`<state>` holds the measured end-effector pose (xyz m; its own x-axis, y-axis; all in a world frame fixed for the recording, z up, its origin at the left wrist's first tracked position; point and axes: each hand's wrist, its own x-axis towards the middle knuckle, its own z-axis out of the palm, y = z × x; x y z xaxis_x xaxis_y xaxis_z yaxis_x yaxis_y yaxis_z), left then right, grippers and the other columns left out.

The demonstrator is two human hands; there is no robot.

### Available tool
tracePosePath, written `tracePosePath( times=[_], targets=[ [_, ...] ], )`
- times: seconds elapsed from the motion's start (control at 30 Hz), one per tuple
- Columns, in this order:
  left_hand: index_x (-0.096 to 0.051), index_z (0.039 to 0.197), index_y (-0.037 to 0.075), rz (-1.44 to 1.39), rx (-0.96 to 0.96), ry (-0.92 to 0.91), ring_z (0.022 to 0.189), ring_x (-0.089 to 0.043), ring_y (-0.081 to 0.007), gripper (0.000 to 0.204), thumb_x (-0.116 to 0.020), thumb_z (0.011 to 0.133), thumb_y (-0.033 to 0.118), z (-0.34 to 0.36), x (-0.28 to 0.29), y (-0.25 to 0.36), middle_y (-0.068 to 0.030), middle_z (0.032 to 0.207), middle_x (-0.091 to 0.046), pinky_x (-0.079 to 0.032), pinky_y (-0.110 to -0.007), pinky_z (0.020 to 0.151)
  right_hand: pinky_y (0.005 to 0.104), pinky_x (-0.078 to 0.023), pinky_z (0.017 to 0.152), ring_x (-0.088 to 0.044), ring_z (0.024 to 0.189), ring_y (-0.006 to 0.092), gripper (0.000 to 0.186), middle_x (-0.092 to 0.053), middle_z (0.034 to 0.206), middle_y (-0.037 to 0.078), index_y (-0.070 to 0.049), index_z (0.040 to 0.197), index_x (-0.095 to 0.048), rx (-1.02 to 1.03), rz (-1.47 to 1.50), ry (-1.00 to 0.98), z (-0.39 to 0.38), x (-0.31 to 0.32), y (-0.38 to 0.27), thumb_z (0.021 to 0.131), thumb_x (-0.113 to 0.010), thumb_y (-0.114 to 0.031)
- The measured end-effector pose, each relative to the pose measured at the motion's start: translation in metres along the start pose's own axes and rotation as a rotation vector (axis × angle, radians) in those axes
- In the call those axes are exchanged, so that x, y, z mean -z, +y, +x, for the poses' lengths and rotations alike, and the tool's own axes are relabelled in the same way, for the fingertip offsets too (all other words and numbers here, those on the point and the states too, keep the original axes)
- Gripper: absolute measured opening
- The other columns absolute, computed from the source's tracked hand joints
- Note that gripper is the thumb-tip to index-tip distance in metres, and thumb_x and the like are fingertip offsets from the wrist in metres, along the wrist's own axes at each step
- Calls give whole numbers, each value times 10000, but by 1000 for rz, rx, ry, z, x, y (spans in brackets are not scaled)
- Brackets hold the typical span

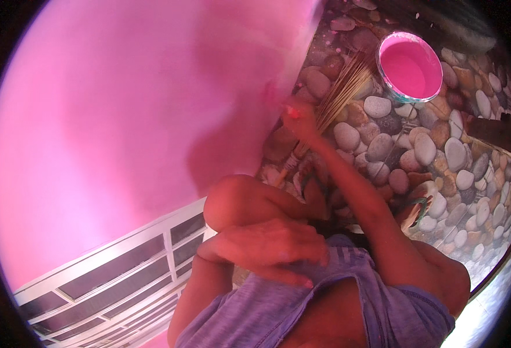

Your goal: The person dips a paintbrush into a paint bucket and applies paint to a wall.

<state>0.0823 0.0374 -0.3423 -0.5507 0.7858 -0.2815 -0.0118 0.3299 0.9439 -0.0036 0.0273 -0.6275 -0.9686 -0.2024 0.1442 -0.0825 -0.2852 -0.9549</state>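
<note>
My right hand (302, 123) reaches down to the low edge of the pink wall (133, 98), where it meets the floor. Its fingers are closed, and a bright pink-red spot shows at them; whatever they hold is too small and blurred to name. Beneath and beside that hand lies a broom of thin stiff sticks (348, 87), slanting along the wall's foot. My left hand (273, 246) rests across my lap by the bent knee, fingers stretched out and holding nothing. A round bucket (385, 75) with pink paint (412, 68) stands beyond the broom.
The floor (377, 148) has a pebble pattern, with pink specks near the wall. A white-framed louvred panel (116, 272) is at the lower left. A dark brown flat object (496, 133) lies at the right. My sandalled foot (421, 209) is on the floor.
</note>
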Motion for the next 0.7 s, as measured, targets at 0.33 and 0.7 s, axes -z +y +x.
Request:
tracePosePath(
  times=[0.33,0.7],
  targets=[
    [-514,1010,23,54,16,31,822,-530,-318,341,-616,843,302,-6,1,-3,-127,876,-522,-445,-398,706,274,-482,741,-607,777,124,186,-659,881,41,-14,936,-664,-349,507,-182,3,-3,-30,867,-620,-181],
    [-519,1013,25,51,64,16,852,-531,-320,350,-622,833,306,-4,4,-2,-132,917,-537,-455,-409,710,261,-496,689,-604,753,116,139,-642,854,45,7,933,-641,-80,-140,-37,-1,-10,-19,890,-526,-60]
  ],
)
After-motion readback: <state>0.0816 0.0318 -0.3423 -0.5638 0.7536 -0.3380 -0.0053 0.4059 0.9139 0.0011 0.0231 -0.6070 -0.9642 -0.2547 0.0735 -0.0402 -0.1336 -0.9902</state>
